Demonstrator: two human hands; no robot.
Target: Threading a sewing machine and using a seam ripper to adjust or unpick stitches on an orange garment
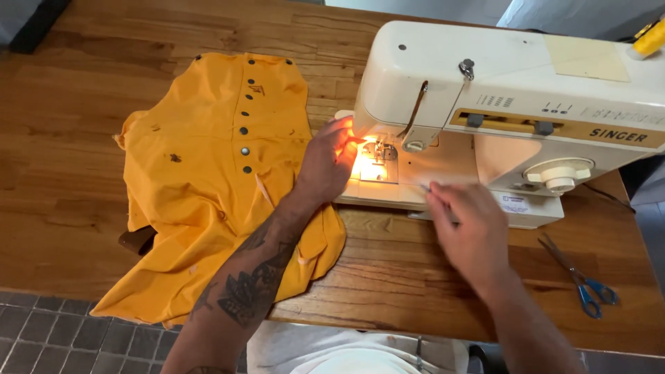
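A cream sewing machine (512,104) stands on the wooden worktop (62,173), and everything else is placed around it. The left hand (327,163) reaches in from the machine's left end, fingers curled and pressed close against the lit needle area (377,154), where a small lamp glows; whether it pinches anything there cannot be told. The right hand (467,232) hovers in front of the machine's base, blurred, its fingers drawn together around a thin, pale sliver of something (433,194) too small to identify. To the left of the machine lies a yellow-orange garment (208,180) with a row of dark snap studs, spread flat on the worktop, its lower edge hanging off the front; the left forearm rests across it. To the right of the machine's base, near the worktop's front edge, lie blue-handled scissors (578,277), closed and well apart from both hands. A yellow thread spool (651,38) sits atop the machine's far right end.
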